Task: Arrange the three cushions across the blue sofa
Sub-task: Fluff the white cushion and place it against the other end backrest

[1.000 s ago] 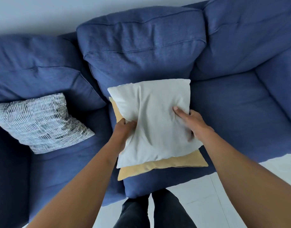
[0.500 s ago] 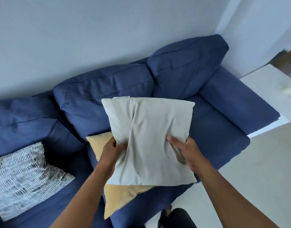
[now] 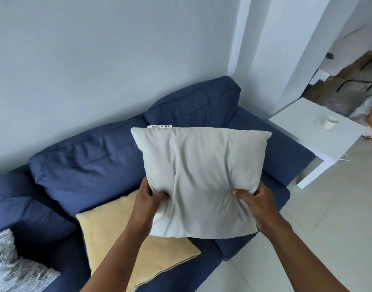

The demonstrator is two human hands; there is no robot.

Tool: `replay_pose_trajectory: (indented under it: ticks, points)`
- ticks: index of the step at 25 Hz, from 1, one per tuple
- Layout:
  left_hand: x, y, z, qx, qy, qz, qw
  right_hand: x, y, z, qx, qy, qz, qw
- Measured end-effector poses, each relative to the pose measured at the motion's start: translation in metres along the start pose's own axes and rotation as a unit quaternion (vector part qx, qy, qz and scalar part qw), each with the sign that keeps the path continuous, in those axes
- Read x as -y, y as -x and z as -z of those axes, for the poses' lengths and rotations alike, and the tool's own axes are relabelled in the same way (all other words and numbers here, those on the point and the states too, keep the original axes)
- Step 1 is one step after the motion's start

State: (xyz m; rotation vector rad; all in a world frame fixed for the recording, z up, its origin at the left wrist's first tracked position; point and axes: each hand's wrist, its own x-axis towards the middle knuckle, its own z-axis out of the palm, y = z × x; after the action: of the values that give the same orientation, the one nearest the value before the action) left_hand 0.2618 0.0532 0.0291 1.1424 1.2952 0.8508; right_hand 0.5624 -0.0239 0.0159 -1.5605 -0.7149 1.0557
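Note:
I hold a pale grey-white cushion [image 3: 202, 175] up in the air over the right part of the blue sofa [image 3: 92, 165]. My left hand [image 3: 148, 201] pinches its lower left edge and my right hand [image 3: 255, 202] pinches its lower right edge. A small label sticks out of the cushion's top edge. Below it, a yellow cushion [image 3: 117, 239] lies flat on the middle seat, partly covered by my left forearm. A grey patterned cushion [image 3: 10, 268] rests on the left seat at the frame's lower left corner, cut off by the edge.
A white side table [image 3: 319, 140] with a small white cup [image 3: 329, 124] stands just past the sofa's right armrest. The wall runs behind the sofa. Pale tiled floor [image 3: 328, 239] lies to the right. Part of another person shows at the far right edge.
The white cushion has been lifted off the yellow one and carried up and to the right. My view has swung right, bringing in the sofa's right end and the side table.

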Motion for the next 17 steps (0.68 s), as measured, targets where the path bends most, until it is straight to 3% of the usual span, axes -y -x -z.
replay_pose_trajectory:
  ticks: [6,17]
  points:
    - [-0.025,0.003,-0.113,0.062,0.020,-0.007,0.998,0.013,-0.032,0.120,-0.035,0.001,0.016,0.999]
    - [-0.030,-0.098,-0.181,-0.001,0.033,-0.010,0.999,0.031,-0.154,0.147,-0.004,0.007,-0.028,1.000]
